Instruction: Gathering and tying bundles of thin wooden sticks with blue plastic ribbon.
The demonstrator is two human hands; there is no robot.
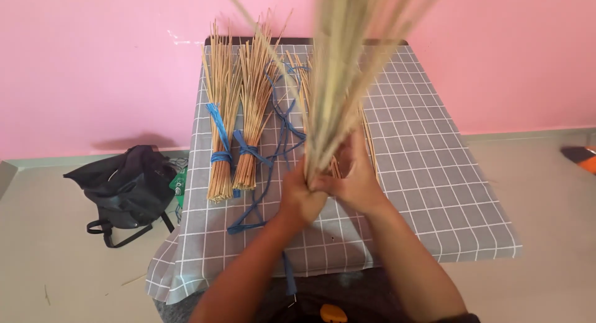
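- Table (434, 192) under a grey checked cloth fills the middle of my view, set against a pink wall (93, 62); I would keep the work over the cloth, so any stick that slips lands where I can see it.
- Bundle of thin straw-coloured sticks (347, 68) stands upright in my grip above the table's middle, its top fanned out and blurred. I judge it wants squaring at the foot: butt ends level, then the squeeze.
- Black bag (127, 186) lies on the floor to the left, well apart.
- Two tied bundles (239, 112) lie side by side on the left half of the cloth, each bound low with blue cord. I take them as my guide for how low the binding sits.
- Left hand (301, 195) is clenched round the foot of the upright bundle.
- Right hand (357, 177) is wrapped round the same foot, pressed against the left. A tight grip from both, I think, keeps the sticks from splaying.
- Loose blue cord (264, 199) trails across the cloth just left of my hands, within easy reach.
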